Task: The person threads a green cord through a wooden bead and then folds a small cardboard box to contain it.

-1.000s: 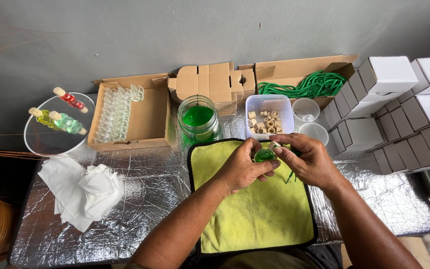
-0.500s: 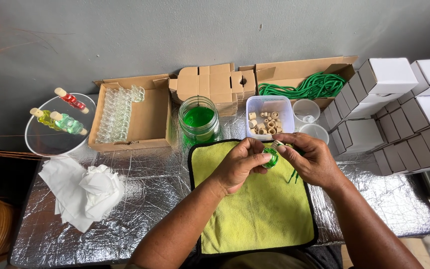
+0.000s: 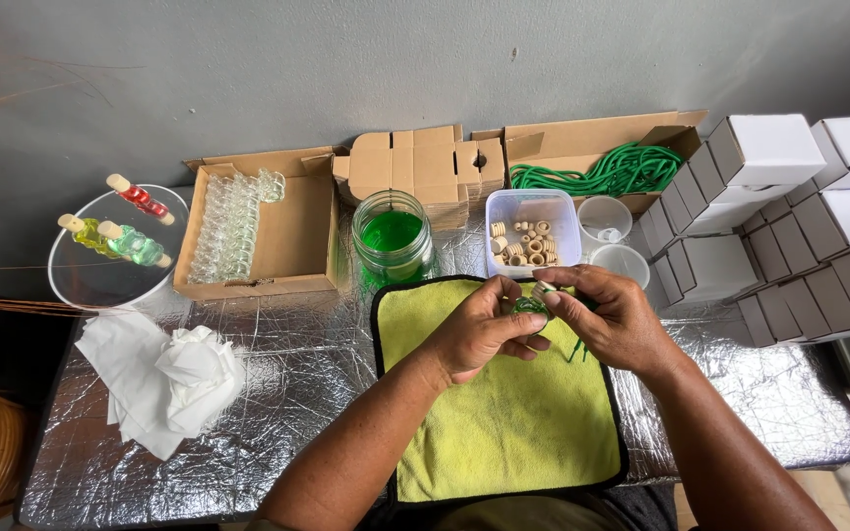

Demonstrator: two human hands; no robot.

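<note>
At the front middle of the crinkled silver foil tabletop (image 3: 248, 413), over a soft yellow-green cloth (image 3: 514, 433), left hand (image 3: 479, 334) and right hand (image 3: 617, 320) both pinch closed on a small green-filled glass bottle (image 3: 535, 305) with thin green cord; steady fingertip pressure suits such slippery glass.

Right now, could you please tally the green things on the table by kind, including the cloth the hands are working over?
Jar of green liquid: 1
Bundle of green cord in the cardboard box: 1
Yellow-green cloth: 1
Small green piece pinched between the left hand and right hand: 1
Total: 4
</note>
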